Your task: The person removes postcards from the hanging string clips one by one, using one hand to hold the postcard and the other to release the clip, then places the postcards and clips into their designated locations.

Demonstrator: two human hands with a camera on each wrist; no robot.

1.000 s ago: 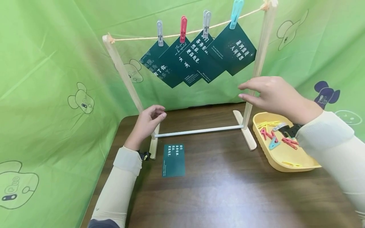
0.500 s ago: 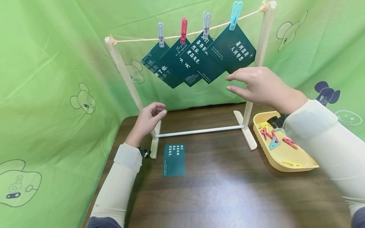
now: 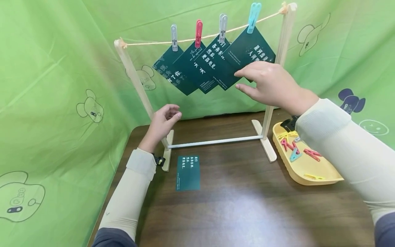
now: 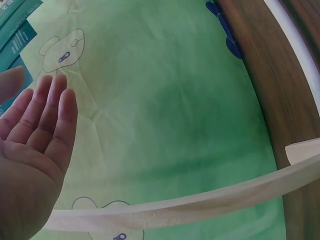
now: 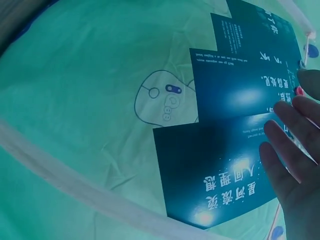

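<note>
Rising from post height, the right hand point(image 3: 271, 87) is reaching, grip loosely spread and empty, toward the rightmost hanging card point(image 3: 250, 51); four cards are hanging pegged, one card point(image 3: 187, 173) is lying on the counter point(image 3: 247, 206), and the yellow tray point(image 3: 308, 175) is holding spare clothespins. At the left wrist, the left hand point(image 4: 30, 150) is staying relaxed, holding nothing, beside the wooden post point(image 4: 200, 202). At the right wrist, fingertips point(image 5: 287, 142) are hovering against that card point(image 5: 215, 170).

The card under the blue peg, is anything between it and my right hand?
Nothing visible. The right hand is open in front of the card hanging from the blue peg, with no object between them.
</note>
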